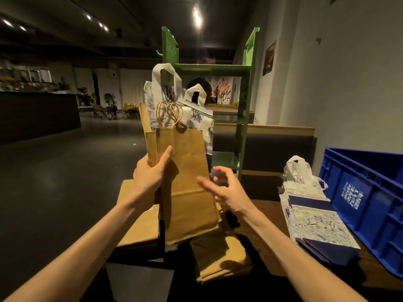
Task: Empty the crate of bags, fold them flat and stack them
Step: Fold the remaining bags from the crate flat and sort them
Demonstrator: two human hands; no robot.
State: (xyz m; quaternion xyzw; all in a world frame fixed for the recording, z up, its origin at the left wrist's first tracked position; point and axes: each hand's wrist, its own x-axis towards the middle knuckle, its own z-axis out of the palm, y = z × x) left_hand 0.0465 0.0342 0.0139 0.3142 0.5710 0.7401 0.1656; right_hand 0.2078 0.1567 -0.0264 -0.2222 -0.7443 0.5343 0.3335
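Bags filled the middle of the view: a bundle of flattened brown kraft-paper bags with twisted paper-cord handles [185, 177] was held upright, and behind it in the same bundle stood white bags printed with blue line drawings and fitted with white loop handles [174, 99]. The left hand [150, 173] grasped the bundle at its left edge, thumb pressed on the front brown face and fingers curled round behind. The right hand [220, 188] hovered just beside the bundle's right edge, fingers spread and relaxed, holding nothing; it was blurred, so whether a fingertip touched the paper could not be told.

Below the bundle, on the dark wooden surface [272, 208], lay more flat brown paper bags: one pile to the left under the left forearm [139, 223] and another toward the near edge [220, 260]. To the right lay a stack of folded white-and-navy patterned bags [314, 219], the top one with its white handle standing up. Just beside that stack, at the far right, sat the blue plastic crate with white lettering on its side [359, 192]; its inside could not be seen from this angle.

Behind the surface stood a green metal shelf unit [244, 101] against a pale wall, with a dim room and dark floor stretching off to the left.
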